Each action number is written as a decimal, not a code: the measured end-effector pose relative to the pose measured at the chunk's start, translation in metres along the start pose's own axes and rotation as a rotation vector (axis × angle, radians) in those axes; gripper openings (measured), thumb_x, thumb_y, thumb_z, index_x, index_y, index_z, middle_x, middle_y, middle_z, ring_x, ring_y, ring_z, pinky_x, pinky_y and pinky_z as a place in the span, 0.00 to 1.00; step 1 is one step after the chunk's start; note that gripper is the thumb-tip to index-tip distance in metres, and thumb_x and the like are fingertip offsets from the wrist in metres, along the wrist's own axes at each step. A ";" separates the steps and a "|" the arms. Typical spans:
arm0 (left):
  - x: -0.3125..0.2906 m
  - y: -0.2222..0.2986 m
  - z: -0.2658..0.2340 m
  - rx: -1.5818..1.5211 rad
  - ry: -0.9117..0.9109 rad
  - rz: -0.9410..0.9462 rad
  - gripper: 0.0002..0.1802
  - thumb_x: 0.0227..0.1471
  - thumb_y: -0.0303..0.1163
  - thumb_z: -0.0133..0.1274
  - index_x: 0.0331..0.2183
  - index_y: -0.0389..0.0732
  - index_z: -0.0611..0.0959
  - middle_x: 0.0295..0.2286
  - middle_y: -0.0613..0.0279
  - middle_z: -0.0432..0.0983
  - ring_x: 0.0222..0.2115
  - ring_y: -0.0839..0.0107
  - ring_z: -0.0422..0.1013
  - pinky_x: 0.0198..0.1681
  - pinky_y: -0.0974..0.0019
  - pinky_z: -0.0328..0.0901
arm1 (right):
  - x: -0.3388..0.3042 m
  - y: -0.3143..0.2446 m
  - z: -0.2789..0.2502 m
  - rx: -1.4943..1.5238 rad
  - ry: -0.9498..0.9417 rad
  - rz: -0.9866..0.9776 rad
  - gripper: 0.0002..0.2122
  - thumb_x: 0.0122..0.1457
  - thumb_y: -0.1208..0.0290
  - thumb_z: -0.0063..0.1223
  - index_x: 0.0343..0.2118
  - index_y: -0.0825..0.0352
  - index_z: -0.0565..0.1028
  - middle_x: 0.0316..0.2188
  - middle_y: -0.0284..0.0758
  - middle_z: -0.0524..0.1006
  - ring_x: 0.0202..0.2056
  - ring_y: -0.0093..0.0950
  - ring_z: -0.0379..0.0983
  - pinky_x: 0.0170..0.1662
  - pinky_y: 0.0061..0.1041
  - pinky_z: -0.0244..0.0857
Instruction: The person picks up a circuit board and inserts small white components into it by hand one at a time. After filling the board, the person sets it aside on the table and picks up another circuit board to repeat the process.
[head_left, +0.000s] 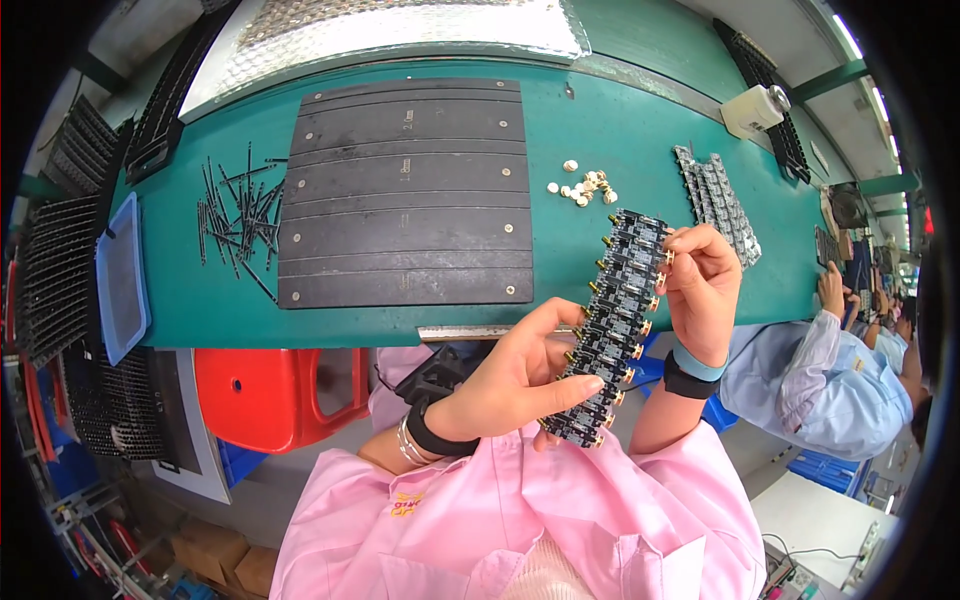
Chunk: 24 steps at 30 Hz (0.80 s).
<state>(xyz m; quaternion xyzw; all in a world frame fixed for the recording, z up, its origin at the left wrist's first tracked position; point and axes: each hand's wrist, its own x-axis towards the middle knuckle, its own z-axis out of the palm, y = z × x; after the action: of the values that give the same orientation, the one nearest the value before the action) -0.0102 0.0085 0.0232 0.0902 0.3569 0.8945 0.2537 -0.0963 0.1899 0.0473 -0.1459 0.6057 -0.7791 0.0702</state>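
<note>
My left hand (520, 375) grips a long black strip of small moulded units (618, 310), its thumb across the lower part and its fingers behind. The strip tilts in front of my chest, off the table's near edge. Yellowish pins stick out along its left edge, and small brass-and-cream caps line its right edge. At the upper right end, my right hand (705, 285) is closed in a pinch against that edge; what lies between its fingertips is too small to make out. Beyond the strip, a loose pile of small round cream caps (590, 188) lies on the green table (570, 120).
A black grooved plate (405, 195) with screws covers the table's middle. Thin black rods (240, 215) are scattered to its left, beside a blue tray (122, 280). More strips (718, 205) and a white bottle (755, 112) are at right. A red stool (265, 395) stands below; a co-worker's sleeve (810, 360) is at right.
</note>
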 end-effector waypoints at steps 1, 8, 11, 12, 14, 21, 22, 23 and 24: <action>0.000 0.001 0.000 -0.001 -0.010 -0.021 0.21 0.46 0.21 0.45 0.41 0.36 0.56 0.30 0.54 0.70 0.25 0.75 0.70 0.18 0.78 0.65 | 0.000 0.001 0.000 -0.020 0.019 -0.022 0.05 0.47 0.75 0.52 0.25 0.69 0.68 0.24 0.33 0.69 0.22 0.19 0.66 0.22 0.15 0.61; 0.002 -0.008 0.002 0.031 -0.011 0.047 0.21 0.46 0.21 0.44 0.42 0.36 0.55 0.29 0.55 0.70 0.22 0.76 0.70 0.12 0.79 0.63 | 0.001 0.003 -0.005 0.122 -0.052 0.037 0.07 0.47 0.75 0.52 0.26 0.70 0.67 0.24 0.33 0.69 0.23 0.18 0.67 0.22 0.15 0.62; 0.002 -0.008 0.001 0.048 -0.020 0.056 0.22 0.46 0.21 0.44 0.42 0.36 0.55 0.29 0.55 0.70 0.22 0.76 0.70 0.11 0.79 0.63 | 0.002 0.003 -0.008 0.137 -0.080 0.077 0.07 0.47 0.75 0.52 0.26 0.70 0.67 0.24 0.32 0.69 0.23 0.18 0.67 0.22 0.15 0.62; 0.002 -0.008 -0.001 0.054 -0.026 0.057 0.22 0.46 0.21 0.45 0.42 0.36 0.55 0.30 0.55 0.70 0.21 0.76 0.70 0.11 0.79 0.63 | 0.002 0.003 -0.009 0.127 -0.091 0.101 0.06 0.47 0.75 0.52 0.26 0.70 0.67 0.24 0.32 0.69 0.23 0.18 0.67 0.22 0.15 0.62; 0.001 -0.007 -0.001 0.060 -0.030 0.058 0.22 0.46 0.21 0.45 0.42 0.36 0.55 0.30 0.55 0.70 0.21 0.76 0.70 0.11 0.79 0.63 | 0.003 0.003 -0.009 0.117 -0.103 0.125 0.06 0.48 0.75 0.51 0.25 0.70 0.67 0.24 0.32 0.69 0.24 0.18 0.68 0.22 0.15 0.62; -0.004 0.004 0.003 -0.093 0.080 0.145 0.21 0.46 0.20 0.42 0.42 0.36 0.55 0.31 0.49 0.68 0.16 0.73 0.69 0.07 0.78 0.60 | 0.022 0.005 -0.010 -0.374 0.156 -0.038 0.05 0.48 0.75 0.50 0.27 0.69 0.68 0.20 0.29 0.68 0.20 0.15 0.62 0.23 0.14 0.57; -0.006 0.005 0.001 -0.092 0.078 0.141 0.21 0.46 0.20 0.42 0.42 0.36 0.55 0.31 0.49 0.68 0.16 0.73 0.69 0.07 0.78 0.60 | 0.028 0.010 -0.012 -0.373 0.160 -0.038 0.05 0.48 0.75 0.50 0.27 0.69 0.68 0.20 0.29 0.68 0.20 0.15 0.62 0.23 0.14 0.57; -0.008 0.006 -0.001 -0.105 0.101 0.167 0.21 0.46 0.21 0.41 0.42 0.37 0.54 0.30 0.48 0.68 0.15 0.73 0.68 0.06 0.78 0.60 | 0.036 0.019 -0.015 -0.598 0.149 -0.081 0.06 0.47 0.76 0.51 0.28 0.69 0.69 0.20 0.28 0.69 0.20 0.15 0.61 0.23 0.15 0.57; -0.009 0.006 -0.002 -0.118 0.123 0.192 0.21 0.46 0.21 0.41 0.42 0.37 0.54 0.29 0.48 0.69 0.14 0.72 0.67 0.05 0.77 0.59 | 0.043 0.028 -0.018 -0.824 0.135 -0.123 0.07 0.45 0.76 0.52 0.29 0.69 0.70 0.20 0.28 0.69 0.20 0.16 0.61 0.24 0.15 0.57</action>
<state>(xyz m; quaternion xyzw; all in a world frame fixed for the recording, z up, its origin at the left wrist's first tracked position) -0.0053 -0.0016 0.0258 0.0538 0.3082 0.9380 0.1493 -0.1445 0.1869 0.0224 -0.1460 0.8600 -0.4823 -0.0805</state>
